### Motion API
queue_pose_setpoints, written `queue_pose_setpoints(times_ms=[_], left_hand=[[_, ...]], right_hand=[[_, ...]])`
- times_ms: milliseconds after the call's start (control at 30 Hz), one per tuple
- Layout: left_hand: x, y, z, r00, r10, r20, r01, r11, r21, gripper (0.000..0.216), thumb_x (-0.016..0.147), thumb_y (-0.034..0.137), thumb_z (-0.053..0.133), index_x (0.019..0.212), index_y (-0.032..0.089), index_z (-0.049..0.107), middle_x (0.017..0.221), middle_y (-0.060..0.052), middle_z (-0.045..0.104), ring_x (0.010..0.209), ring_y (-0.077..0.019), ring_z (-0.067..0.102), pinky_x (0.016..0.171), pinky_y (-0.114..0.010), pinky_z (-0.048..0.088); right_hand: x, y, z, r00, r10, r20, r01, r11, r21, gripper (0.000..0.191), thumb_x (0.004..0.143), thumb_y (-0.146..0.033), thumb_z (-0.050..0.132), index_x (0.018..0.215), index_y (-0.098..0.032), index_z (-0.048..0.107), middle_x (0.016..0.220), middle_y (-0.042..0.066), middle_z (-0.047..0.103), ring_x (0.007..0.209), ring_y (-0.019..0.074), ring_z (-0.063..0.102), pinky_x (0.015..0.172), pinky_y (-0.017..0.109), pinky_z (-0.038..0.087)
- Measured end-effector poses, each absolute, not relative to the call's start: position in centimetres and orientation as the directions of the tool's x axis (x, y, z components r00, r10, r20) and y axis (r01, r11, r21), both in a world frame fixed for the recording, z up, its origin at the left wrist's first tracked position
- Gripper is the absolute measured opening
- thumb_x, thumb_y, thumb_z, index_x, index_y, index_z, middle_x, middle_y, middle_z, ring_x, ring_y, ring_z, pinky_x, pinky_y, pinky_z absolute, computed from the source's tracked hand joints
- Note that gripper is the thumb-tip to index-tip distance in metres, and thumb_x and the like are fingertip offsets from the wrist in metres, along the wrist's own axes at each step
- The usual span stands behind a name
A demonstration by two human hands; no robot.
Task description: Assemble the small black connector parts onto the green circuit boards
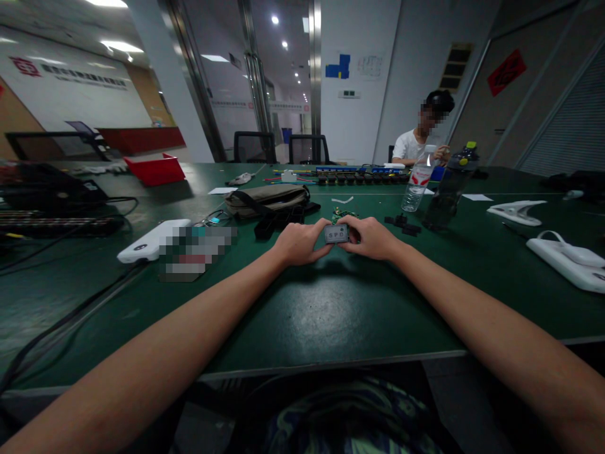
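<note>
centre frame, our left hand and right hand have fingers clamped on the small grey module; uneven squeezing could pop it onto the counter.

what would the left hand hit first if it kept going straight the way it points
Probably the small grey block it already pinches, then the right hand directly opposite on the block's other side. Depth is hard to judge.
</note>
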State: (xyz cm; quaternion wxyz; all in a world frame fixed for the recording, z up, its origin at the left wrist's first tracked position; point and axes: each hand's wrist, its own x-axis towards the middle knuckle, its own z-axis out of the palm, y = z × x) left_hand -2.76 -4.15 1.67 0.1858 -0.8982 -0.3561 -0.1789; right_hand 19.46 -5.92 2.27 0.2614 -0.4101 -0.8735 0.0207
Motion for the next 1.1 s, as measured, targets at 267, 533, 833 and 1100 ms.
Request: queue_pose_setpoints(times_ms=[267,533,833,1100], left_hand=[[-2.7,-4.33,1.81,0.673,0.602,0.429,0.718,-0.67,-0.186,0.048,0.092,0.049,0.045,0.125,0.016,0.054,0.085,-0.009,0.074,0.074,-0.0262,0.072,0.061,-0.031,0.048],[-2.75,-4.24,1.73,0.675,0.591,0.442,0.714,-0.673,-0.192,0.047,0.091,0.049,0.045,0.124,0.017,0.054,0.083,-0.008,0.074,0.073,-0.0253,0.072,0.06,-0.029,0.047],[-2.76,-4.19,1.72,0.679,0.582,0.447,0.71,-0.676,-0.199,0.047,0.092,0.05,0.044,0.123,0.016,0.054,0.084,-0.008,0.075,0.073,-0.0252,0.072,0.058,-0.029,0.046],[-2.75,-4.15,1.66,0.679,0.578,0.454,0.708,-0.678,-0.196,0.048,0.091,0.05,0.044,0.124,0.016,0.054,0.084,-0.008,0.075,0.072,-0.0242,0.071,0.059,-0.029,0.047]], right_hand=[[19.44,-5.91,2.25,-0.525,0.726,0.444,0.707,0.663,-0.247,0.037,0.079,-0.027,0.069,0.114,-0.019,0.06,0.065,-0.005,0.059,0.058,0.0121,0.054,0.062,0.023,0.034],[19.44,-5.94,2.25,-0.526,0.72,0.453,0.703,0.668,-0.246,0.036,0.079,-0.026,0.069,0.113,-0.019,0.06,0.065,-0.005,0.059,0.057,0.0118,0.054,0.061,0.022,0.035],[19.38,-6.03,2.37,-0.526,0.731,0.435,0.714,0.657,-0.241,0.037,0.079,-0.026,0.068,0.114,-0.018,0.06,0.066,-0.004,0.059,0.058,0.0119,0.054,0.062,0.023,0.035],[19.38,-6.04,2.39,-0.524,0.737,0.428,0.717,0.653,-0.246,0.037,0.08,-0.027,0.068,0.115,-0.017,0.06,0.066,-0.004,0.059,0.058,0.012,0.054,0.062,0.023,0.035]])
